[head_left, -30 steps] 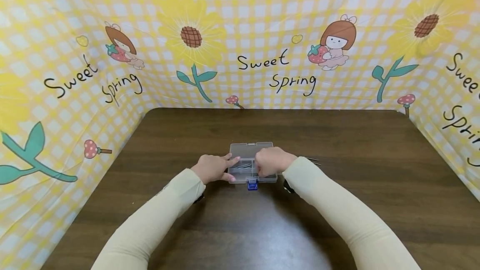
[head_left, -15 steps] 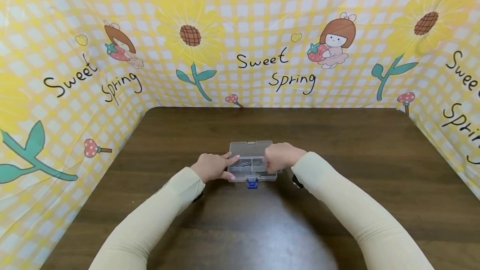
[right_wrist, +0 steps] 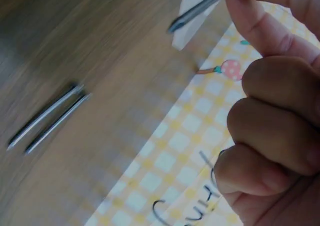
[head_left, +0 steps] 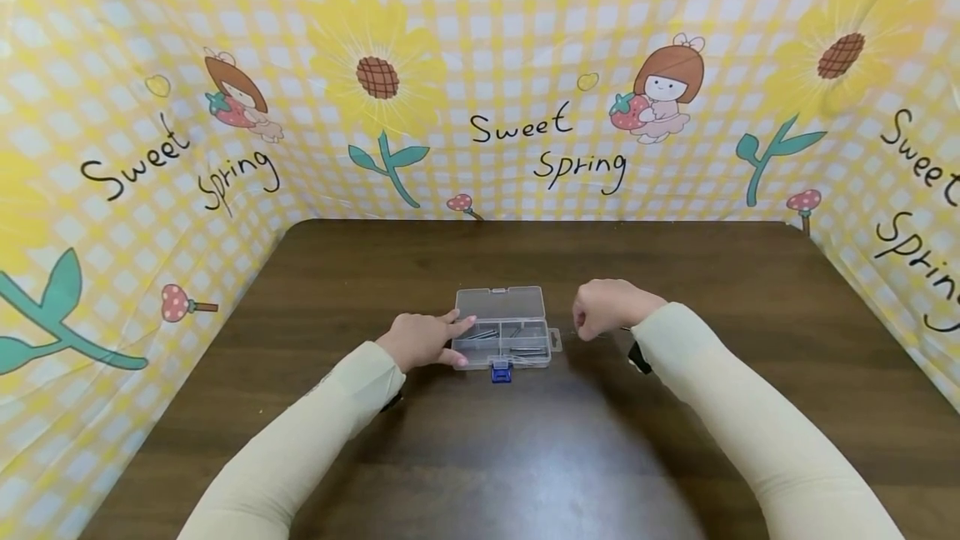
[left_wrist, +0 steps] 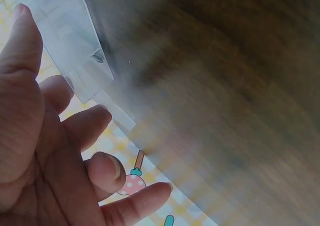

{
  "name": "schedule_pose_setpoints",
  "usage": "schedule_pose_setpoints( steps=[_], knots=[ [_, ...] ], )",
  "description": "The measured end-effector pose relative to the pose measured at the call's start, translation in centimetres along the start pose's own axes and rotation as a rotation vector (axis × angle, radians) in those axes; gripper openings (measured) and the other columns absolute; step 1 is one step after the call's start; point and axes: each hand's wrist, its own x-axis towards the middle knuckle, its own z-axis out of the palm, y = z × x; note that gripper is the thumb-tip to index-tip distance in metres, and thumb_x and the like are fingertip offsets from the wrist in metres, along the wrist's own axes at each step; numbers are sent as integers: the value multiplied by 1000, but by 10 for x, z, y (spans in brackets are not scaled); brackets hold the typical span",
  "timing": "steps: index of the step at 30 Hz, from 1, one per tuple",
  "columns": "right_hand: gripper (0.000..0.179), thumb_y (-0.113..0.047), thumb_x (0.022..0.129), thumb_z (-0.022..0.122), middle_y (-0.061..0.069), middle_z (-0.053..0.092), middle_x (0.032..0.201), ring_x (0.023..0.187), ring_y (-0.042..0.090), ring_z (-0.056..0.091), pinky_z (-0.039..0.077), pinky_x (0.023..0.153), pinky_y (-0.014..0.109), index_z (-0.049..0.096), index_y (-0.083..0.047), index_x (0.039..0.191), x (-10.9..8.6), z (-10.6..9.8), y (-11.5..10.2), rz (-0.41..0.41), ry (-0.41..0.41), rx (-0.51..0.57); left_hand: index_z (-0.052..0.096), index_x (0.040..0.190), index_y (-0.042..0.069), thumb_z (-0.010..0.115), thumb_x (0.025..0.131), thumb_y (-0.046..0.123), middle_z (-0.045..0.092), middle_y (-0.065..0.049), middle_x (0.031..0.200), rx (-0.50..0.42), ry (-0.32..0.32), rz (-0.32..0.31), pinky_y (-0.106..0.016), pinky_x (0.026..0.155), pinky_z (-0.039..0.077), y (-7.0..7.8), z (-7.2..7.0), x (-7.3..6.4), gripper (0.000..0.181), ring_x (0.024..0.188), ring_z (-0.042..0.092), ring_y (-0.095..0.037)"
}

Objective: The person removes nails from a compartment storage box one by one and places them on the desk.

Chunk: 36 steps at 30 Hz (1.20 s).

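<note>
Nail [right_wrist: 199, 9] pinched between thumb and forefinger of right hand [head_left: 611, 308], above table [head_left: 375, 457], right of clear box [head_left: 478, 353]. Two loose nails [right_wrist: 44, 117] on table, side by side, near right hand. Box: lid [head_left: 498, 304] folded back, more nails [head_left: 528, 350] inside, blue latch [head_left: 501, 373] at front. Left hand [head_left: 420, 338]: fingers apart, touching box at left side. Checkered cloth [head_left: 517, 57] behind table.

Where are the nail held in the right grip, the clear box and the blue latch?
Nail [right_wrist: 200, 9]: right wrist view, middle of its visible shaft.
Clear box [head_left: 500, 303]: head view, middle of its opened lid.
Blue latch [head_left: 501, 373]: head view, middle of its face.
</note>
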Motion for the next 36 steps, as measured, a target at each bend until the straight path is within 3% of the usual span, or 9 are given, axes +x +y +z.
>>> schedule_pose_setpoints(
  steps=[6, 10, 18, 27, 36],
  knots=[
    [33, 0, 75, 55, -10, 28, 50, 48, 8, 23, 21, 48, 26, 41, -20, 52, -10, 5, 19, 28, 10, 5, 30, 151, 31, 54, 82, 60, 34, 1, 153, 20, 13, 0, -28, 46, 19, -1, -1, 0, 79, 45, 21, -13],
    [36, 1, 73, 53, -10, 21, 51, 50, 9, 17, 18, 50, 27, 34, -21, 52, -14, 8, 30, 35, 16, -4, 29, 151, 31, 54, 82, 60, 34, 1, 153, 20, 17, -1, -28, 46, 19, -1, -1, -1, 79, 45, 21, -13],
    [37, 0, 75, 56, -10, 23, 51, 50, 8, 20, 20, 50, 27, 36, -21, 52, -24, 15, 47, 80, 51, -18, 31, 151, 32, 55, 83, 61, 36, 2, 151, 20, 39, 1, -27, 46, 19, -1, 1, -3, 77, 45, 23, -13],
    [32, 0, 75, 55, -11, 29, 53, 50, 7, 24, 22, 49, 27, 43, -21, 54, -26, 26, 56, 86, 79, 14, 32, 150, 32, 55, 83, 60, 35, 3, 152, 22, 25, -14, -28, 46, 19, 0, 0, -5, 77, 45, 23, -13],
    [34, -1, 74, 56, -11, 27, 52, 50, 7, 23, 21, 49, 26, 39, -22, 53, -25, 32, 56, 81, 88, 15, 32, 150, 33, 54, 82, 61, 35, 4, 151, 15, 24, -18, -28, 46, 20, 2, 4, -7, 77, 44, 24, -13]
  ],
)
